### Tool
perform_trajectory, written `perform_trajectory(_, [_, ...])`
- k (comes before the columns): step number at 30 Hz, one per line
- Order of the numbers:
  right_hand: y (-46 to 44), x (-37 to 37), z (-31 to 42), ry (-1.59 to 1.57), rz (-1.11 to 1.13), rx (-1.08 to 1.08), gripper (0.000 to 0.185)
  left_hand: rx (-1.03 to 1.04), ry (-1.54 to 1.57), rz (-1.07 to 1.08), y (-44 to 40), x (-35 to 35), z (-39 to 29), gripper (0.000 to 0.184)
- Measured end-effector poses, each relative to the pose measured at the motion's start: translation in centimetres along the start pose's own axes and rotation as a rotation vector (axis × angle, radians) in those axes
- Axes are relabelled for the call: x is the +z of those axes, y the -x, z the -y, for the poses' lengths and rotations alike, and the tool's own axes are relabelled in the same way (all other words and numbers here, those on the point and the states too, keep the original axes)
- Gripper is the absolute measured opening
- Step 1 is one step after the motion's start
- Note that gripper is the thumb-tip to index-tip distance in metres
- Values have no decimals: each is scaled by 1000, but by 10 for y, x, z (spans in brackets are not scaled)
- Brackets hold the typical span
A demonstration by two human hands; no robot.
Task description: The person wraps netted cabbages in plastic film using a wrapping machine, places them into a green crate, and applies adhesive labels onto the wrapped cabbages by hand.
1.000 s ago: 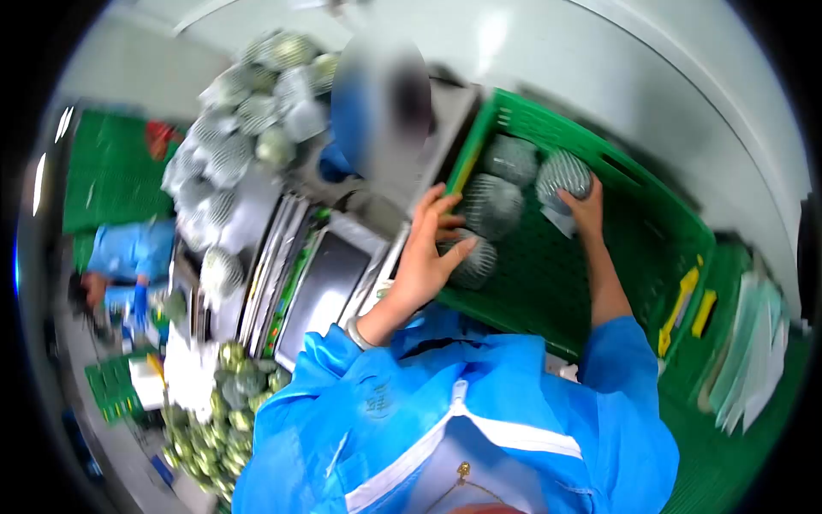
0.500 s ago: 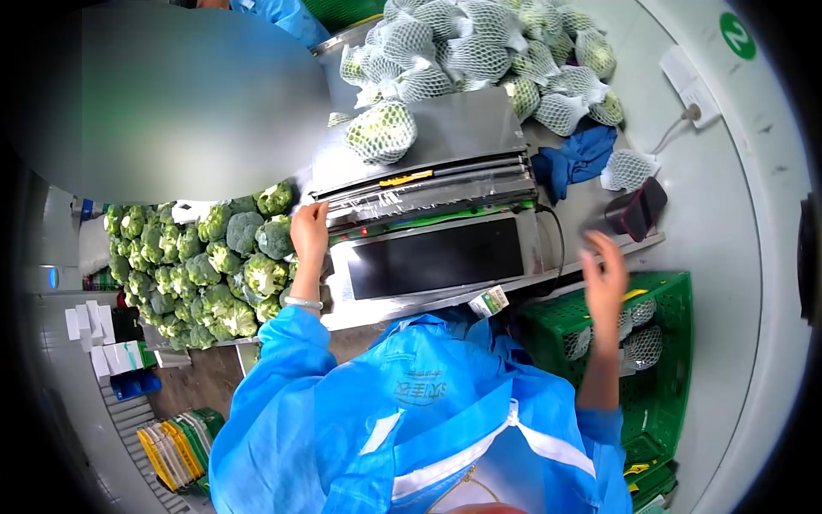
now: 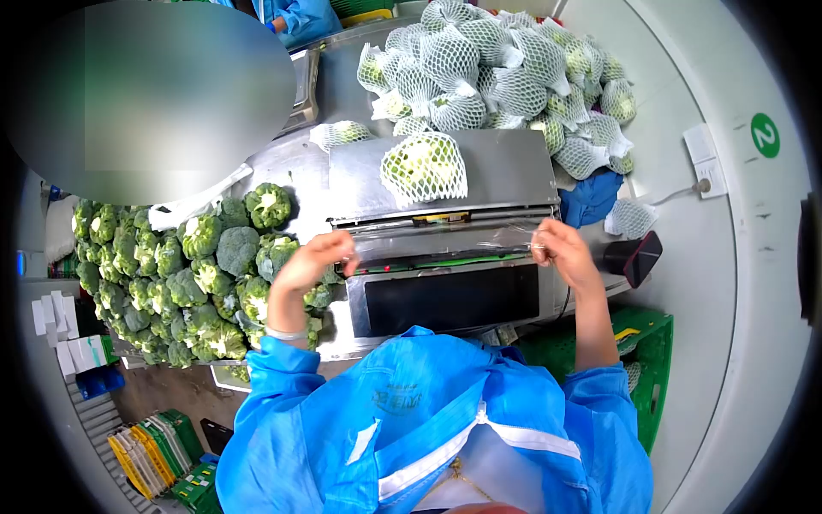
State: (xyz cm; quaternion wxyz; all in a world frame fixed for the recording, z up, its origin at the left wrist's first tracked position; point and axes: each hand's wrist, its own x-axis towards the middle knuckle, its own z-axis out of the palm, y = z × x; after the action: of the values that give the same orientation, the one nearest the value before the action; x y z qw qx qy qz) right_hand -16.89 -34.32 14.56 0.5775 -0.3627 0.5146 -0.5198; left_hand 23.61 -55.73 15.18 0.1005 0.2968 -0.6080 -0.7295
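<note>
My left hand is closed in a pinch at the left end of the wrapping machine. At its right end my right hand pinches the edge of a clear film, which spans the slot between both hands. Just behind the slot, a broccoli head in a white foam net rests on the machine's metal plate. A dark flat panel lies in front of the film, nearer my body.
Loose broccoli is heaped at the left, netted heads at the back. Right of the machine are a blue cloth, a dark device and a green crate. A co-worker's blue sleeve shows at the top.
The view has swung from the green crate to the machine. My right hand has moved left from beside the dark device to the film; my left hand stays at the machine's left end.
</note>
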Motion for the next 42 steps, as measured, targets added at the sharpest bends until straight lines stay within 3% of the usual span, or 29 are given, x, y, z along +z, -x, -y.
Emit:
perform_trajectory(1, [-4, 8, 18, -241, 42, -89, 21, 53, 173, 57, 2, -6, -23, 27])
perform_trajectory(3, [-42, 14, 37, -434, 41, -398, 19, 361, 548, -58, -23, -6, -43, 24])
perform_trajectory(4, [-66, 29, 52, -403, -76, -497, 12, 475, 726, -150, -47, -9, -39, 23])
perform_trajectory(6, [-134, 33, 42, -102, -184, -553, 15, 598, 518, -376, -112, 0, -41, 22])
perform_trajectory(7, [-160, 36, 26, 244, -290, -516, 14, 479, 127, -563, -138, -2, -23, 24])
perform_trajectory(8, [-187, 39, 10, 590, -393, -464, 14, 351, -24, -617, -158, -2, -5, 28])
perform_trajectory(9, [-210, 28, -24, 656, -356, -208, 20, 305, -384, -634, -179, -7, 37, 33])
perform_trajectory(11, [-229, 11, -87, 547, -237, -155, 26, 140, 10, -619, -184, 7, 42, 31])
perform_trajectory(13, [-201, 24, -54, 449, -202, -45, 40, 87, -46, -456, -175, 3, 45, 38])
perform_trajectory(14, [-189, 28, -57, 446, -175, -77, 48, 192, -36, -356, -166, 5, 41, 56])
perform_trajectory(16, [-172, 31, -63, 441, -132, -145, 65, 347, -361, -265, -148, 16, 33, 66])
perform_trajectory(19, [-160, 35, -59, 428, -67, -75, 87, 335, -506, -211, -140, 26, 20, 74])
perform_trajectory(20, [-160, 36, -54, 392, -56, -52, 79, 292, -500, -208, -137, 28, 16, 76])
perform_trajectory(23, [-119, 48, 5, 381, -59, 203, 66, -57, 112, -141, -115, 35, 13, 72])
perform_trajectory(24, [-100, 49, 2, 354, -24, 171, 59, -84, 168, -133, -97, 47, 7, 77])
perform_trajectory(27, [-35, 56, 14, 697, 155, 132, 41, -438, 342, 5, -50, 76, -4, 76])
perform_trajectory(30, [19, 71, 15, 255, 134, 385, 28, -577, 422, 173, -17, 102, -7, 76])
perform_trajectory(33, [52, 76, -24, 242, 39, 440, 27, -750, 573, 129, -2, 119, 51, 76])
perform_trajectory(35, [68, 77, -58, 116, -83, 415, 28, -738, 699, 161, 15, 118, 75, 74])
perform_trajectory(37, [81, 78, -80, 114, -180, 388, 30, -516, 536, 220, 35, 120, 83, 63])
perform_trajectory(40, [91, 90, -107, 121, -435, 308, 37, -459, 114, -139, 57, 131, 122, 43])
perform_trajectory(41, [92, 96, -109, 94, -532, 325, 40, -410, 154, -234, 55, 136, 125, 39])
perform_trajectory(42, [89, 97, -125, 284, -639, 233, 44, -359, 190, -327, 47, 141, 127, 37])
